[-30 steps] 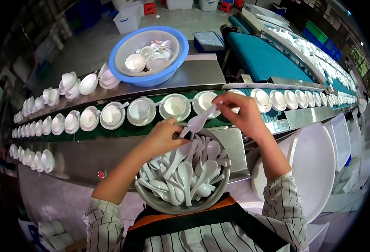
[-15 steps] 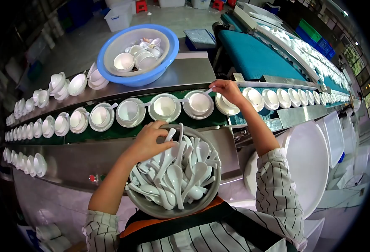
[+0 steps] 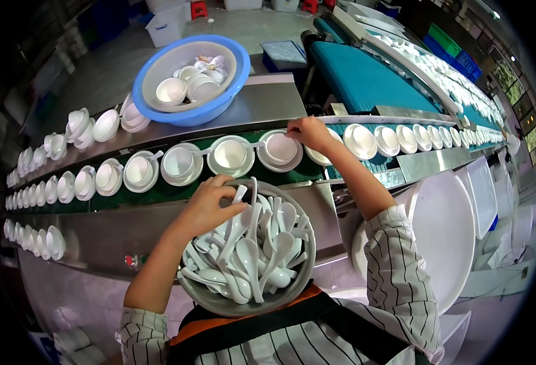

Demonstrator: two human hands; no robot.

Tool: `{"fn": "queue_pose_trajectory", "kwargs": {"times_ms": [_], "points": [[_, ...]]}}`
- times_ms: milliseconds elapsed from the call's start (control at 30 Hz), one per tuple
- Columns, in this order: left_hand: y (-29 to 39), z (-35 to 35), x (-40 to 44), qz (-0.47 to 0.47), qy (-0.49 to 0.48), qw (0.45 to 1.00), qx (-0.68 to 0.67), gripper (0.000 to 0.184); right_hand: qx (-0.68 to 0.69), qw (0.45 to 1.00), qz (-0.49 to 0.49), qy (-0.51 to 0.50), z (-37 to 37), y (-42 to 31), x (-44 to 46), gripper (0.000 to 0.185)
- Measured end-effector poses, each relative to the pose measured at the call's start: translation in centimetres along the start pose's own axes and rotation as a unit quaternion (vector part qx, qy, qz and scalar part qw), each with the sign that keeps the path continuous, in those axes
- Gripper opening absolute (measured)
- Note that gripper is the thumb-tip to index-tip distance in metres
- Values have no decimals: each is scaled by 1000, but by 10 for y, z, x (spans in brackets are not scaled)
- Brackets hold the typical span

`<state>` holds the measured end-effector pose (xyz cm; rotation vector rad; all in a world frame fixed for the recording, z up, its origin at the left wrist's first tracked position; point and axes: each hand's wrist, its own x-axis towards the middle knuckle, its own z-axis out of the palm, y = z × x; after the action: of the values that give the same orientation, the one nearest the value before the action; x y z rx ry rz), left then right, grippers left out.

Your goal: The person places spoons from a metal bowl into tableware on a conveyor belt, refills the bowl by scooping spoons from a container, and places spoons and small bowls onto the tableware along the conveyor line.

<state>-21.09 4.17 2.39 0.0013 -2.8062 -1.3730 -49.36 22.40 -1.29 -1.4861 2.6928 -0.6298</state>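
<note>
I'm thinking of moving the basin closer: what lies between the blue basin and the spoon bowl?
The head view shows a steel ledge, then the green belt carrying cups on saucers, between basin and bowl.

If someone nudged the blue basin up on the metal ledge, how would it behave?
The blue basin would probably slide rather than tip, being wide and low. Its smooth, plastic-looking wall seems fairly stiff, though the loose cups inside might rattle.

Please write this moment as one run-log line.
left hand: at spoons, gray bowl | right hand: at cup, green conveyor belt | right fingertips: grip unclear
</note>
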Motion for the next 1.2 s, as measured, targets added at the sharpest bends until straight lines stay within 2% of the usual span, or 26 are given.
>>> {"fn": "queue_pose_trajectory", "kwargs": {"times_ms": [100,200,300,400,533,633,733,767,867,900,1000,1200], "points": [[1,-1,-1,-3,4,1000,0,27,42,999,0,20,4,8,5,13],[1,0,0,-5,-2,1000,3,27,-30,997,21,74,6,7,13,18],[-3,1,1,7,3,1000,9,27,-46,993,-1,106,10,-14,16,24],[-3,2,1,10,8,1000,4,27,-85,995,-45,39,15,-31,15,26],[-2,0,-1,15,6,1000,11,27,-118,976,-134,128,33,-17,21,25],[-5,2,-1,16,11,1000,14,27,-158,977,-73,119,28,-9,21,21],[-3,1,-1,16,12,1000,0,26,-118,967,-42,222,8,-2,24,20],[-3,1,-1,19,16,1000,10,26,-111,968,-50,219,1,-3,23,15],[-4,2,-1,24,22,999,25,25,-26,974,-174,145,-3,-4,14,10],[-4,2,-1,20,21,999,21,25,-5,979,-175,100,-6,-9,8,11],[-5,3,-1,18,23,999,16,25,35,996,-78,4,-4,-10,3,16],[-4,3,-1,19,24,999,12,25,88,995,-48,-4,10,0,15,15]]}}
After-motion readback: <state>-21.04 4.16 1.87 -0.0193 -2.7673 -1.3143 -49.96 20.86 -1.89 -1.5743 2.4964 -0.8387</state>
